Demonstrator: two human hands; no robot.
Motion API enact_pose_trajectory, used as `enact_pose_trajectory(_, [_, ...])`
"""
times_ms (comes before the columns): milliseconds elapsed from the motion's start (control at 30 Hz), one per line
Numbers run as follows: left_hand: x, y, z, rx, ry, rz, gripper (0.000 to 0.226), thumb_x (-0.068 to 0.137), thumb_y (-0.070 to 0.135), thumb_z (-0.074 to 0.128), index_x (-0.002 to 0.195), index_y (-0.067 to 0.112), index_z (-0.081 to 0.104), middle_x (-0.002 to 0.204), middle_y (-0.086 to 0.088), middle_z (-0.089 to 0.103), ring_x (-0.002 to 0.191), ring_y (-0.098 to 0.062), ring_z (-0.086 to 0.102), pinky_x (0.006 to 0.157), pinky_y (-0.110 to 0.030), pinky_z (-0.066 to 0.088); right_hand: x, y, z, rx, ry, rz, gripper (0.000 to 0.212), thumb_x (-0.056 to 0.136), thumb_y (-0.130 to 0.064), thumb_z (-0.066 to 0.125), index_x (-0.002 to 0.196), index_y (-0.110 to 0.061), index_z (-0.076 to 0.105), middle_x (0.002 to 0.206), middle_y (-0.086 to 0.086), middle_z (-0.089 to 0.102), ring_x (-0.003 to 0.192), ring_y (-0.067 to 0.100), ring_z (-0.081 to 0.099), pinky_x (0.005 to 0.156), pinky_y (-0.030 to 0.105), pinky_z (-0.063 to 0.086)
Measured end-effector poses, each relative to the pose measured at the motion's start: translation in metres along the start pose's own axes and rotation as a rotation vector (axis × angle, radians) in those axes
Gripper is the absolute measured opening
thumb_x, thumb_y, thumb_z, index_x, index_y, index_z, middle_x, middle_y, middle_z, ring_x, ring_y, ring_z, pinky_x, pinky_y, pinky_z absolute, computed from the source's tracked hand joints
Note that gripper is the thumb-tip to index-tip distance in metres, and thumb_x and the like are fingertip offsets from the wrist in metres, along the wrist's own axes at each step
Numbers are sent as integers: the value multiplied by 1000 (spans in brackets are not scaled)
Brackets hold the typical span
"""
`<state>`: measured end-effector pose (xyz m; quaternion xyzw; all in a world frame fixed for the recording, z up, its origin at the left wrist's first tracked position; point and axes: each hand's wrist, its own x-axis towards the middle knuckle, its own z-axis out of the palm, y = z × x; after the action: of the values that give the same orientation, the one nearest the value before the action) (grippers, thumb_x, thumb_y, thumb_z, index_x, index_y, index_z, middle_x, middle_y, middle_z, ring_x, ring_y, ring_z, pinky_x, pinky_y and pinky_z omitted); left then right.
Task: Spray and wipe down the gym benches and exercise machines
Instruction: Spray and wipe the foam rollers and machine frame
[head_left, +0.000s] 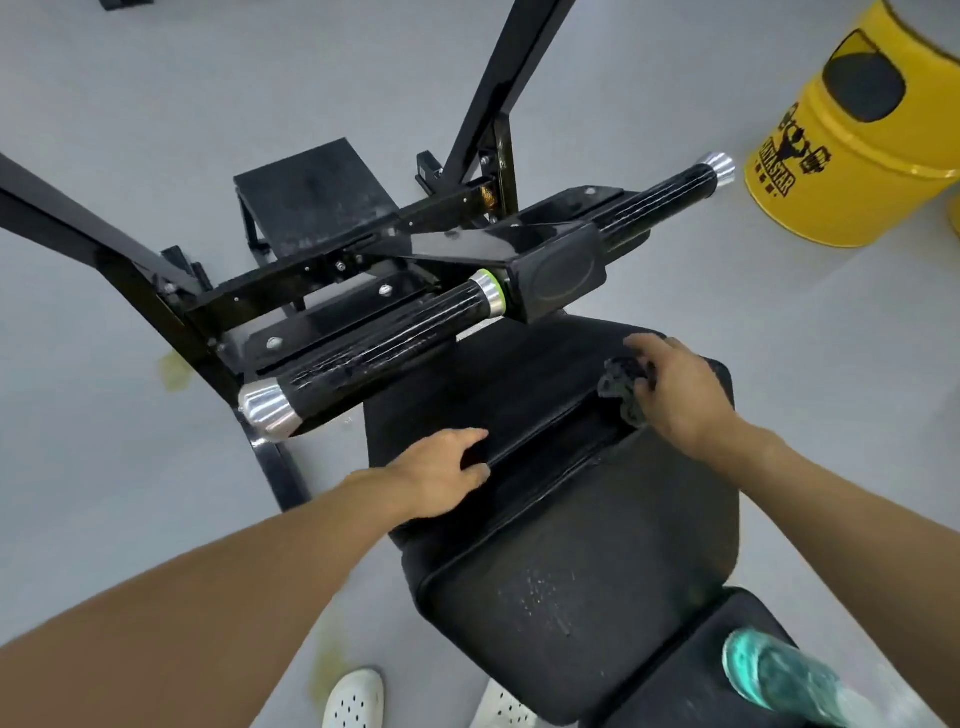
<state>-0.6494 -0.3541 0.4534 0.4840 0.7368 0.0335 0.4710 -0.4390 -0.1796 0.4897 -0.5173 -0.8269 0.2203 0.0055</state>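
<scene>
Nearest me I count two white perforated shoes (353, 699) on the grey floor (156, 78). One teal plastic spray bottle (779, 680) lies on the closest of three sections of the black padded counter (571, 571). My left hand (436, 475) curls over a pad edge at the gap between sections. My right hand (680, 395) clutches one dark grey crumpled cloth (618, 387), pressed against the far section. Beyond, two ribbed black roller handles (374, 353) with silver caps cross the black steel frame (130, 249). Farthest, one yellow metal drum (852, 171) carries black lettering ending in "STAR".
</scene>
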Motion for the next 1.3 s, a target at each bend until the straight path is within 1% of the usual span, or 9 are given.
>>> enact_pose_trajectory(167, [18, 6, 12, 230, -42, -58, 63, 107, 43, 40, 158, 45, 3, 169, -2, 5, 154, -28, 11, 119, -57, 22, 11, 22, 11, -521, -232, -189, 54, 100, -52, 42, 147, -25, 42, 140, 6, 38, 127, 33, 39, 105, 47, 35])
enact_pose_trajectory(333, [19, 1, 14, 218, -24, -71, 61, 107, 43, 39, 156, 50, 4, 169, 3, 5, 154, -26, 11, 118, -58, 23, 33, 33, 9, -381, -141, -334, 28, 97, -27, 57, 123, -18, 57, 117, 6, 56, 100, 30, 51, 88, 45, 48])
enact_pose_trajectory(433, [19, 2, 16, 220, -13, -79, 61, 107, 42, 39, 155, 51, 3, 169, 5, 5, 155, -24, 9, 118, -58, 23, 54, 52, 1, -403, 35, -162, 27, 97, -20, 55, 121, -15, 64, 112, 13, 58, 96, 38, 53, 87, 47, 48])
enact_pose_trajectory(533, [19, 3, 17, 229, 0, -80, 61, 107, 42, 38, 156, 50, 3, 169, 5, 5, 155, -24, 9, 118, -58, 23, 58, 43, 1, -412, -16, -53, 28, 99, -25, 50, 115, -11, 68, 113, 15, 60, 100, 37, 56, 90, 41, 47])
enact_pose_trajectory(633, [18, 3, 16, 207, 0, -79, 60, 107, 42, 39, 156, 50, 5, 169, 5, 5, 155, -24, 9, 118, -58, 21, 31, 2, 19, -322, -55, -179, 27, 98, -31, 52, 104, -12, 71, 110, 12, 62, 101, 34, 60, 88, 36, 46])
enact_pose_trajectory(800, [20, -2, 9, 136, -18, -74, 54, 109, 30, 31, 154, 54, 13, 168, 11, 6, 153, -23, 16, 119, -53, 24, -12, -21, 42, -219, -150, -436, 21, 96, -16, 53, 109, -15, 69, 106, 3, 57, 93, 28, 56, 87, 35, 46])
enact_pose_trajectory(1000, [22, -10, 10, 102, -24, -29, 57, 108, 25, 29, 153, 55, 13, 167, 12, 7, 154, -22, 14, 120, -51, 23, 25, 16, 36, -296, 72, -153, 28, 95, -10, 52, 115, -13, 71, 109, 14, 61, 96, 39, 57, 85, 44, 50])
enact_pose_trajectory(1167, [31, -24, 9, 0, 79, -38, 48, 104, 33, 47, 150, 43, 36, 154, 4, 45, 141, -23, 40, 115, -41, 35, -13, -24, 65, -228, 1, -241, 23, 91, -6, 53, 104, -6, 71, 103, 13, 60, 92, 38, 58, 80, 43, 52])
enact_pose_trajectory(1300, [33, -29, 3, -138, 95, -80, 49, 95, 4, 47, 135, 31, 57, 142, 5, 55, 132, -15, 50, 112, -25, 36, -34, -42, 69, -184, -76, -315, 24, 89, -3, 54, 104, -8, 71, 103, 11, 59, 91, 34, 58, 80, 42, 53])
